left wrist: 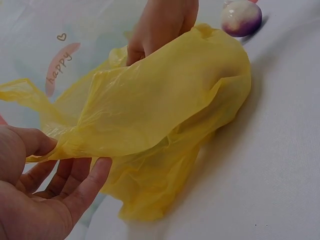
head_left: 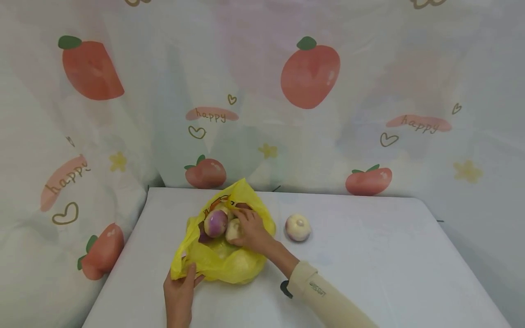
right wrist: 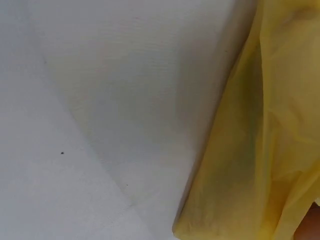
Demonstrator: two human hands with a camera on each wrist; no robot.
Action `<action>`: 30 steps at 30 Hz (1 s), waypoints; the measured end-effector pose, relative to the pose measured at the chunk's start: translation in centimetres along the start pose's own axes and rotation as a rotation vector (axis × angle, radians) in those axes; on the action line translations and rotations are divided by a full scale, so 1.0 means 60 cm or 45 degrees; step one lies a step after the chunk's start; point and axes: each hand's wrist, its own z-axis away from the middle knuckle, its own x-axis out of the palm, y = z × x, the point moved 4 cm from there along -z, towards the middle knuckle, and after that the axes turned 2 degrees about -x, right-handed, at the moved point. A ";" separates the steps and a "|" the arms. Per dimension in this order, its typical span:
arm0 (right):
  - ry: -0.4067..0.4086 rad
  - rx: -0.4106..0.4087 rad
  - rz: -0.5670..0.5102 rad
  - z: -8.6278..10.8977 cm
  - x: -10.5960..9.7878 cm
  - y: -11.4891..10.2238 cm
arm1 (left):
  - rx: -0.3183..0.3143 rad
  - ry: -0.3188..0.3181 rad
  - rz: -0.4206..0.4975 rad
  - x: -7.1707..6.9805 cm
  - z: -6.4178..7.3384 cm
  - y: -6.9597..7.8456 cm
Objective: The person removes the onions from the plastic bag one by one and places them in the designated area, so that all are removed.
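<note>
A yellow plastic bag (head_left: 242, 269) lies on the table with its mouth open, holding several purple-and-white turnips (head_left: 215, 223). At the bag's near left edge, my left hand (head_left: 179, 291) pinches the rim between thumb and fingers; the left wrist view shows the thin plastic (left wrist: 150, 110) stretched from that grip. My right hand (head_left: 254, 232) reaches into the bag, its fingers and thumb around a pale turnip (head_left: 234, 231). In the right wrist view the bag (right wrist: 225, 185) hides nearly all of that hand. One turnip (head_left: 298, 227) sits outside, to the right of the bag.
The white table (head_left: 389, 264) extends to the right of the bag. Behind it and at the left hangs a pale cloth (head_left: 262, 132) printed with red fruit. A small dark object (head_left: 286, 289) shows beside my right sleeve cuff.
</note>
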 end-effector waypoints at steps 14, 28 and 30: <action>-0.008 -0.003 0.194 -0.007 0.020 0.002 | 0.012 0.020 0.043 -0.002 -0.006 -0.009; -0.125 0.059 0.245 -0.016 0.032 0.018 | 0.114 -0.094 0.122 -0.001 0.024 0.040; -0.131 0.056 0.255 -0.015 0.032 0.019 | 0.094 -0.065 0.084 -0.001 0.011 0.020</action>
